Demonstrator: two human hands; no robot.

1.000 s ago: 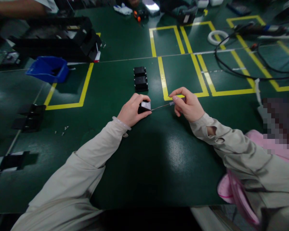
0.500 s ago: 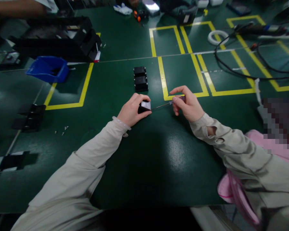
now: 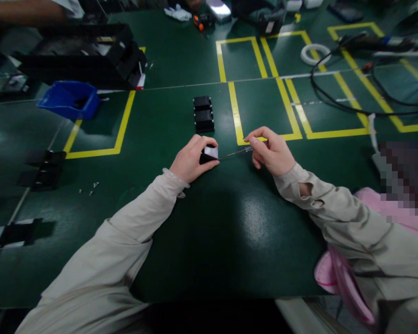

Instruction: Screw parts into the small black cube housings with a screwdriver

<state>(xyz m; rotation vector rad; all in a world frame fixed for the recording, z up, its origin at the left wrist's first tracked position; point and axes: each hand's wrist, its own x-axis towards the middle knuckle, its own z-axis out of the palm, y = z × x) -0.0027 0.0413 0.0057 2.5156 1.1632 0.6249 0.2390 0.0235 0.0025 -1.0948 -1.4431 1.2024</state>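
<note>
My left hand (image 3: 191, 160) grips a small black block with a pale top face (image 3: 211, 152), thumb on its near side and fingers over the far side. In my right hand (image 3: 271, 150) is a screwdriver (image 3: 235, 153), its handle pinched between thumb and fingers. The thin shaft points left, and its tip meets the block's lower right corner beside my left thumb. Whether a screw sits under the tip is too small to see. Just beyond my left hand stand joined black blocks (image 3: 204, 115) with shiny screws along both sides.
Small screws (image 3: 94, 188) lie loose at the left, near more black blocks (image 3: 45, 169). A blue bin (image 3: 71, 99) and a long black tray (image 3: 80, 60) stand at the back left. At the right are a white tape roll (image 3: 315, 54), a black cable (image 3: 320, 95) and a pink item (image 3: 341, 278).
The fingers of my right hand have shifted slightly around the screwdriver handle. My left hand and the block have stayed in place.
</note>
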